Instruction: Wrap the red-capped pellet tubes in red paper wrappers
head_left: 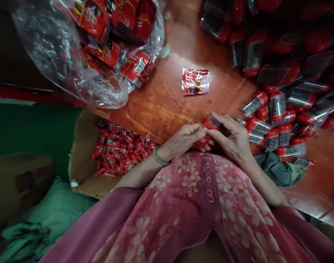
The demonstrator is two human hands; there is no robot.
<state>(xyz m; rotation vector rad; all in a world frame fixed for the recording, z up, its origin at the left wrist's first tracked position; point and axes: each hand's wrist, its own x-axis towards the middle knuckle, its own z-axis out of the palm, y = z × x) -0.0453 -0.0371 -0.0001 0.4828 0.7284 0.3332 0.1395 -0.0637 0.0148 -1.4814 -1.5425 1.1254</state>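
Close to my body at the table's near edge, my left hand (187, 138) and my right hand (232, 136) both grip a small red printed packet (210, 126). Thumbs press on its upper face while some fingers curl beneath it. A greyish clear part shows at its far end, by my right fingertips; what it is I cannot make out. Beyond my hands, a flat shiny red packet (196, 81) lies alone on the table. To the right of my right hand sit several clear containers with red caps (257, 126).
A clear plastic bag (112, 93) of red printed packets (136, 67) lies at the far left. Below it, a cardboard box (86, 171) holds many small red items (120, 146). Red-capped containers pile up across the wooden table (156, 117) on the right, near a dark cloth (276, 170).
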